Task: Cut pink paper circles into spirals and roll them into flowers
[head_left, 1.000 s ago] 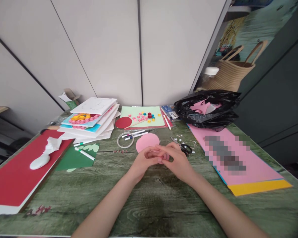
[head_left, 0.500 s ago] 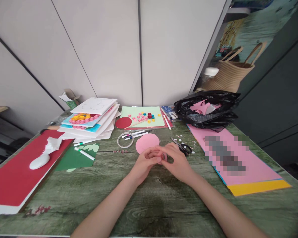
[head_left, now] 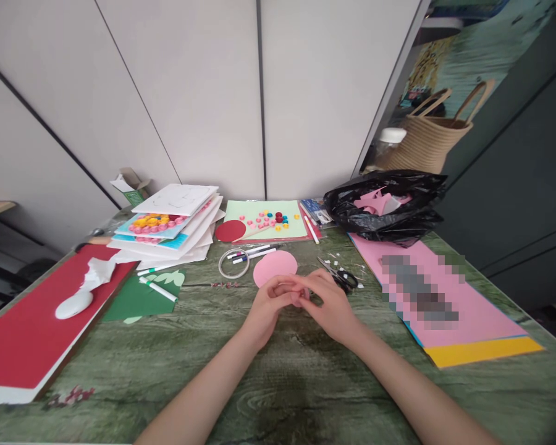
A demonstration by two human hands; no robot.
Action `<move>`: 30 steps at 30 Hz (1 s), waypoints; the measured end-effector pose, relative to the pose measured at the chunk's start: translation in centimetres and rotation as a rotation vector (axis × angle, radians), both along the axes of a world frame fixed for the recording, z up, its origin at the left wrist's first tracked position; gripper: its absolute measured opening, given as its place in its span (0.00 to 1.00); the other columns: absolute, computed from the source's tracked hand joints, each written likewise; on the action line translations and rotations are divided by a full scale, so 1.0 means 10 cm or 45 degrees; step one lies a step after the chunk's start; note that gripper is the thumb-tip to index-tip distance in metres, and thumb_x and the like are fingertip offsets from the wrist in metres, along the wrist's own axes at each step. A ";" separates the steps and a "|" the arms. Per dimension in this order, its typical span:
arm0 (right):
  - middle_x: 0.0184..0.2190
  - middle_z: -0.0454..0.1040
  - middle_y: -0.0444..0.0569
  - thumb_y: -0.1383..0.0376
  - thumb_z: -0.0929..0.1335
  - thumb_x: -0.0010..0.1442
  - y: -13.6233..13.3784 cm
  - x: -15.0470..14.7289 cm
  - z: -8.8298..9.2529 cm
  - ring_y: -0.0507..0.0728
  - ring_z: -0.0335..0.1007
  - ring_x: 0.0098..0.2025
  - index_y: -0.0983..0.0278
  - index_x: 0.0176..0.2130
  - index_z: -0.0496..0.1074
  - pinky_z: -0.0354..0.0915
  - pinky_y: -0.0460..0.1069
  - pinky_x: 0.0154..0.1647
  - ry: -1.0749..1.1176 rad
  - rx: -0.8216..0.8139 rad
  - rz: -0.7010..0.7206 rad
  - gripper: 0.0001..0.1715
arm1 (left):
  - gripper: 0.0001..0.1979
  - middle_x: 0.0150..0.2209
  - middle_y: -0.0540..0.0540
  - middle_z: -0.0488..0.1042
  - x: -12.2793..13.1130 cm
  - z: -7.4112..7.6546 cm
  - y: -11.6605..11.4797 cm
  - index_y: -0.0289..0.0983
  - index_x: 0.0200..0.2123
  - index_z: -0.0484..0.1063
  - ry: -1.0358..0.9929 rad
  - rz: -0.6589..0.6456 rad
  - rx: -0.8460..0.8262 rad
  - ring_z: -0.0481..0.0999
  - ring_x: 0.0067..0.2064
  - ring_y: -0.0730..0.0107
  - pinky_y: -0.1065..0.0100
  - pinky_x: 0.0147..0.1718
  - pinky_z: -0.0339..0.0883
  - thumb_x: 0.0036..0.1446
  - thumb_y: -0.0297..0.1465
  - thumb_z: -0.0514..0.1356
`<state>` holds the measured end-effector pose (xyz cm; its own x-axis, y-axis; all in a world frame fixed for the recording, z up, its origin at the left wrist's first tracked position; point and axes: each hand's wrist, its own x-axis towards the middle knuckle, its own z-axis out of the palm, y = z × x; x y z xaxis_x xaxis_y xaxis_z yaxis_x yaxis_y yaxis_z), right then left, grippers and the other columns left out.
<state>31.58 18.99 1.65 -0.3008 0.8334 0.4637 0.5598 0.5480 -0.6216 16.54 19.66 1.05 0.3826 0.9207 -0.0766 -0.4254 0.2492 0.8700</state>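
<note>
My left hand (head_left: 269, 309) and my right hand (head_left: 331, 306) meet fingertip to fingertip over the middle of the table. Between them is a small pink paper piece (head_left: 301, 296), mostly hidden by the fingers; both hands pinch it. Just behind the left hand lies a pink paper oval (head_left: 275, 267). Black-handled scissors (head_left: 345, 278) rest behind the right hand among small white scraps. A roll of tape (head_left: 234, 264) and several pens (head_left: 254, 253) lie left of and behind the pink oval.
Small coloured paper rolls sit on a pale green sheet (head_left: 241, 210). A paper stack (head_left: 180, 199), red sheet (head_left: 23, 321) and green sheet (head_left: 134, 300) are at left. On the right are a black plastic bag (head_left: 398, 225) and pink sheets (head_left: 472, 296).
The fingers of both hands have shifted slightly around the small pink piece, and less of it shows. Nothing else has visibly moved on the table.
</note>
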 end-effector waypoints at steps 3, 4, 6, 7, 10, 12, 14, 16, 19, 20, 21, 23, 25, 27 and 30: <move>0.30 0.70 0.46 0.72 0.66 0.56 0.00 0.00 -0.03 0.57 0.61 0.37 0.54 0.50 0.69 0.60 0.52 0.41 -0.014 0.052 -0.023 0.22 | 0.12 0.32 0.43 0.75 0.03 -0.01 -0.03 0.33 0.39 0.70 -0.068 -0.038 -0.034 0.73 0.36 0.66 0.64 0.39 0.64 0.49 0.26 0.62; 0.30 0.70 0.46 0.72 0.66 0.56 0.00 0.00 -0.04 0.57 0.61 0.37 0.54 0.49 0.69 0.60 0.52 0.40 -0.017 0.069 -0.027 0.22 | 0.12 0.32 0.43 0.75 0.04 -0.01 -0.03 0.33 0.39 0.70 -0.075 -0.038 -0.034 0.73 0.35 0.66 0.64 0.39 0.64 0.48 0.26 0.62; 0.30 0.69 0.46 0.72 0.66 0.57 0.00 -0.01 -0.04 0.56 0.61 0.37 0.55 0.49 0.69 0.60 0.52 0.40 -0.010 0.090 -0.032 0.22 | 0.12 0.33 0.44 0.75 0.05 -0.01 -0.04 0.33 0.38 0.70 -0.065 -0.012 -0.025 0.73 0.35 0.67 0.65 0.39 0.63 0.47 0.25 0.63; 0.30 0.69 0.46 0.72 0.66 0.57 0.00 -0.01 -0.04 0.56 0.61 0.37 0.55 0.49 0.69 0.60 0.52 0.39 -0.002 0.089 -0.028 0.22 | 0.12 0.33 0.44 0.75 0.05 -0.01 -0.03 0.33 0.37 0.70 -0.053 0.006 -0.017 0.73 0.36 0.68 0.66 0.39 0.63 0.46 0.25 0.64; 0.31 0.69 0.45 0.72 0.66 0.57 -0.01 0.00 -0.02 0.56 0.62 0.38 0.54 0.51 0.68 0.60 0.51 0.40 0.029 0.061 0.000 0.23 | 0.12 0.32 0.44 0.75 0.04 0.00 -0.01 0.33 0.36 0.71 -0.027 0.040 -0.003 0.73 0.35 0.68 0.67 0.37 0.64 0.46 0.26 0.64; 0.33 0.70 0.45 0.72 0.66 0.56 -0.01 0.01 0.00 0.56 0.62 0.40 0.54 0.51 0.67 0.60 0.51 0.42 0.041 0.042 0.012 0.24 | 0.12 0.32 0.44 0.75 0.02 0.01 0.01 0.33 0.37 0.71 -0.028 0.039 -0.007 0.73 0.34 0.67 0.67 0.35 0.64 0.47 0.27 0.64; 0.36 0.70 0.46 0.73 0.66 0.57 0.00 0.01 0.02 0.56 0.62 0.42 0.53 0.52 0.66 0.60 0.52 0.44 0.046 0.032 0.017 0.25 | 0.12 0.33 0.44 0.75 0.00 0.03 0.02 0.34 0.38 0.70 -0.035 0.026 -0.004 0.74 0.34 0.68 0.68 0.34 0.65 0.48 0.28 0.63; 0.39 0.71 0.46 0.73 0.65 0.57 0.00 0.02 0.03 0.56 0.62 0.44 0.53 0.52 0.66 0.60 0.52 0.45 0.040 0.016 0.036 0.25 | 0.12 0.34 0.43 0.76 -0.02 0.04 0.03 0.34 0.39 0.70 -0.025 0.020 0.007 0.74 0.36 0.68 0.68 0.36 0.64 0.49 0.27 0.63; 0.42 0.72 0.46 0.74 0.64 0.58 0.01 0.02 0.04 0.56 0.61 0.46 0.54 0.53 0.65 0.60 0.52 0.47 0.015 -0.005 0.093 0.26 | 0.12 0.35 0.43 0.76 -0.04 0.03 0.05 0.34 0.39 0.70 0.040 0.048 0.043 0.73 0.38 0.68 0.68 0.39 0.64 0.48 0.27 0.63; 0.42 0.72 0.46 0.74 0.63 0.58 0.01 0.02 0.04 0.56 0.61 0.46 0.54 0.54 0.64 0.60 0.53 0.47 0.005 -0.010 0.113 0.26 | 0.13 0.35 0.43 0.76 -0.05 0.03 0.06 0.34 0.38 0.70 0.067 0.057 0.060 0.73 0.38 0.68 0.68 0.38 0.64 0.47 0.27 0.64; 0.43 0.72 0.46 0.75 0.62 0.59 0.01 0.02 0.04 0.56 0.61 0.47 0.54 0.54 0.63 0.59 0.53 0.48 -0.005 -0.015 0.133 0.27 | 0.13 0.35 0.44 0.76 -0.06 0.02 0.07 0.34 0.38 0.70 0.093 0.063 0.076 0.73 0.38 0.68 0.68 0.38 0.64 0.47 0.27 0.64; 0.43 0.72 0.46 0.74 0.61 0.60 0.01 0.02 0.03 0.56 0.61 0.47 0.54 0.56 0.61 0.59 0.53 0.48 -0.020 -0.022 0.163 0.27 | 0.13 0.34 0.44 0.75 -0.07 0.02 0.08 0.34 0.37 0.70 0.127 0.062 0.089 0.73 0.36 0.68 0.68 0.37 0.64 0.46 0.27 0.65; 0.43 0.72 0.46 0.74 0.61 0.60 0.00 0.02 0.03 0.56 0.61 0.46 0.54 0.56 0.61 0.60 0.54 0.47 -0.026 -0.019 0.164 0.27 | 0.13 0.33 0.45 0.75 -0.07 0.01 0.08 0.34 0.38 0.70 0.126 0.048 0.063 0.73 0.34 0.70 0.68 0.37 0.65 0.46 0.28 0.65; 0.42 0.72 0.47 0.74 0.61 0.60 0.00 0.02 0.04 0.57 0.61 0.46 0.54 0.55 0.62 0.60 0.53 0.46 -0.022 -0.017 0.132 0.26 | 0.14 0.32 0.46 0.75 -0.06 0.02 0.07 0.34 0.39 0.70 0.085 0.024 0.015 0.73 0.32 0.71 0.68 0.36 0.65 0.47 0.28 0.64; 0.40 0.72 0.47 0.74 0.62 0.59 -0.01 0.02 0.04 0.57 0.62 0.43 0.54 0.53 0.65 0.62 0.53 0.43 -0.006 -0.015 0.081 0.26 | 0.14 0.33 0.44 0.76 -0.04 0.03 0.04 0.34 0.39 0.71 0.005 -0.015 -0.033 0.74 0.33 0.69 0.66 0.37 0.65 0.46 0.28 0.65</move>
<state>31.74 18.88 2.05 -0.3557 0.8179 0.4523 0.5272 0.5752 -0.6255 16.11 20.09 1.33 0.3930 0.9138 -0.1022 -0.4187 0.2768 0.8649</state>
